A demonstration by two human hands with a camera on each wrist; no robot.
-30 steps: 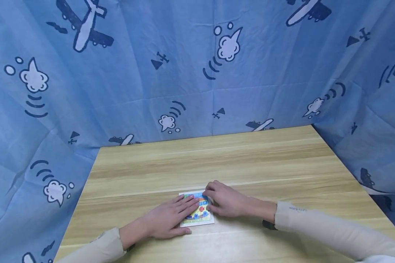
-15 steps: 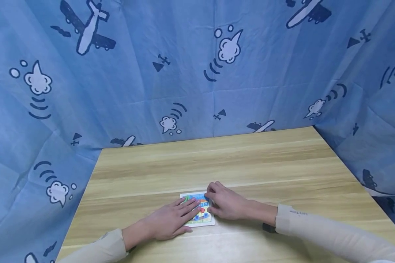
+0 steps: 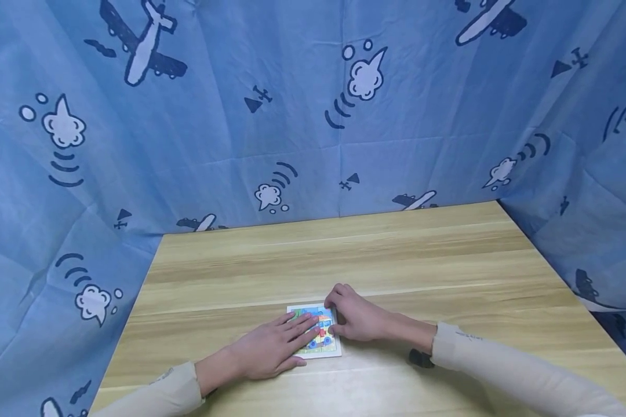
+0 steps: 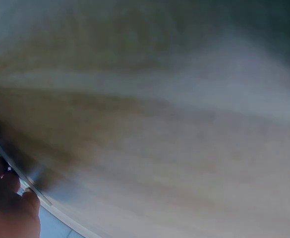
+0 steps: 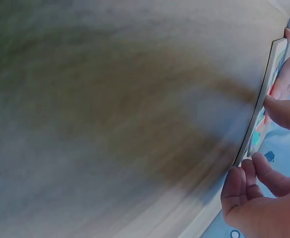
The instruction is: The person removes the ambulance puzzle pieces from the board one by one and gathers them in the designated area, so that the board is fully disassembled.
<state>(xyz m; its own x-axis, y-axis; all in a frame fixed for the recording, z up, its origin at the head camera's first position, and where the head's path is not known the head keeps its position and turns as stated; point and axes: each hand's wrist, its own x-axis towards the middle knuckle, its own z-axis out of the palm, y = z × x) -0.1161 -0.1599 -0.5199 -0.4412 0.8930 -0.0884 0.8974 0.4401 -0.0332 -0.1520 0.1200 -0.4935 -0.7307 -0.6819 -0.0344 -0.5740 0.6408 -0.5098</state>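
Left hand [image 3: 271, 350] flat on the puzzle [image 3: 321, 341], right hand [image 3: 359, 315] curled around its right edge.

I have the left hand [image 3: 271, 350] flat, fingers [image 3: 305, 337] straight — the right hand [image 3: 360, 317], to its right, curls its fingers opposite its thumb [image 5: 286, 115]. Both forearms [image 3: 506, 365] reach in from the near side.

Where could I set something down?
Pale wood-grain table lies bare behind the white-bordered picture puzzle, up to the blue airplane-print curtain, and between the beige sleeves. Crowded: the puzzle, left hand on top, right hand at its edge.
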